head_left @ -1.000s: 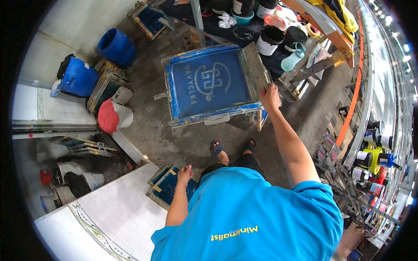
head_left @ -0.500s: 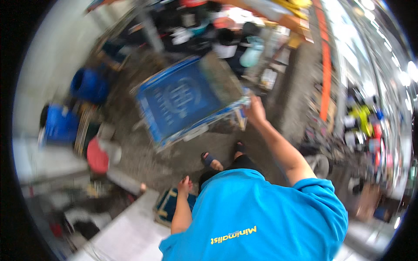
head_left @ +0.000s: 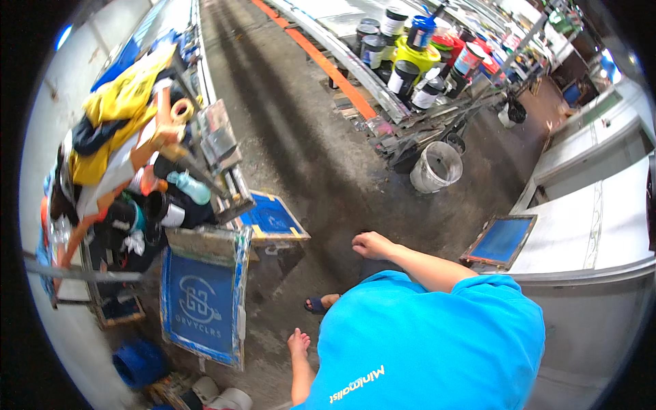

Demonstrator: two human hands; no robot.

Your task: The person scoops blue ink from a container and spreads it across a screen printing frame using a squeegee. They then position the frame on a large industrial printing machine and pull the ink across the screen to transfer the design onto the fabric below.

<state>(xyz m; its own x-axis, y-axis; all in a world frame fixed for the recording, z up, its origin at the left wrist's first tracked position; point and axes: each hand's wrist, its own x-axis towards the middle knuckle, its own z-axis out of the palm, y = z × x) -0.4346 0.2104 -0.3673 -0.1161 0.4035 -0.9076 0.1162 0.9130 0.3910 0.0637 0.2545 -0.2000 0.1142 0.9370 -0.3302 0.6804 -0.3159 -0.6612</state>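
My right hand (head_left: 372,244) hangs over the floor in front of me, fingers curled in and nothing visible in them. My left hand (head_left: 298,342) is low at my side, its fingers loosely apart and holding nothing. To the left a screen-printing frame (head_left: 179,273) with blue mesh and a pale round design leans upright, touched by neither hand. Behind it a second blue screen frame (head_left: 273,217) with yellow tape corners rests tilted by the end of a cluttered table.
Yellow cloth (head_left: 123,102), tape rolls and tubs crowd the left table. Ink pots (head_left: 403,78) fill the far right table, with a dirty white bucket (head_left: 436,167) below. Another blue screen frame (head_left: 502,239) leans at right by a white counter (head_left: 567,229). A blue drum (head_left: 139,363) stands lower left.
I have turned to the right, so the large screen frame now lies to my left. My right hand, at that frame's edge before, is now away from it.
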